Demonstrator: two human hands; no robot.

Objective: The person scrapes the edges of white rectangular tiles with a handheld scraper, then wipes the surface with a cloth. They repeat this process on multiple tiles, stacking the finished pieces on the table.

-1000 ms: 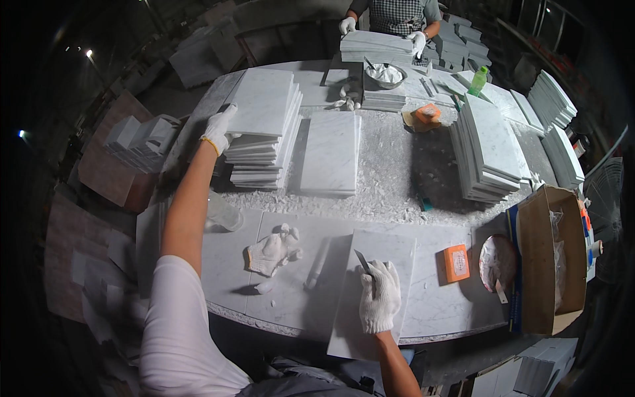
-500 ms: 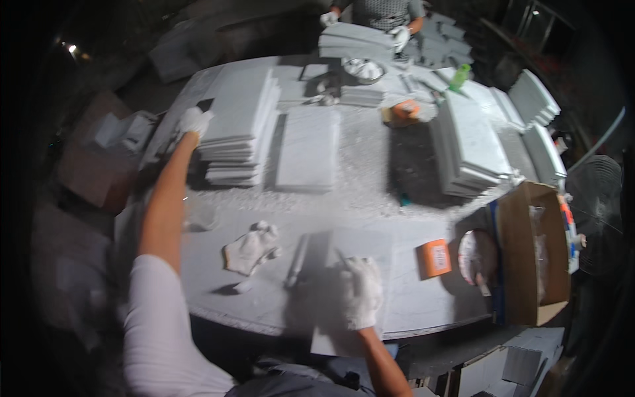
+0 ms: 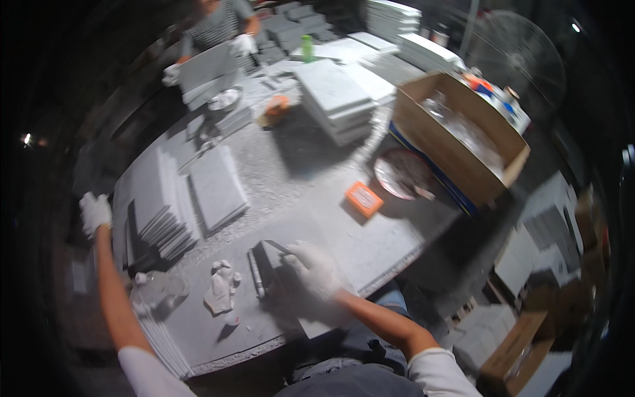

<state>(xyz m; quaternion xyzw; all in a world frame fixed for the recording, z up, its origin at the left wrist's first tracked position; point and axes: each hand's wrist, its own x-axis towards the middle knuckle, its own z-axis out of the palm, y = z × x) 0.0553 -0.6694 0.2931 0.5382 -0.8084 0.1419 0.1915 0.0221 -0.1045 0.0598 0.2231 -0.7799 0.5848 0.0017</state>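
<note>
My right hand (image 3: 314, 270), in a white glove, is over a pale flat tile (image 3: 316, 231) at the table's near edge. Its fingers are closed around something slim and dark, too blurred to name. Beside it lies a light stick-like piece (image 3: 256, 272). My left hand (image 3: 96, 213), also gloved, reaches out past the table's left edge with fingers apart, and I see nothing in it. Nearest to it is a leaning stack of grey-white tiles (image 3: 155, 192). An empty white glove (image 3: 222, 288) rests between my arms, with a small white lump (image 3: 231, 319) below it.
An orange box (image 3: 364, 198) and a round dish (image 3: 402, 173) are right of centre, beside an open cardboard carton (image 3: 456, 132). More tiles (image 3: 337, 92) are stacked farther back. Across the table a co-worker (image 3: 218, 33) holds tiles. A fan (image 3: 516, 59) stands far right.
My view has turned to the right, so the table appears rotated. My left hand has come away from the tile stack and out past the table edge. My right hand stays over the tile.
</note>
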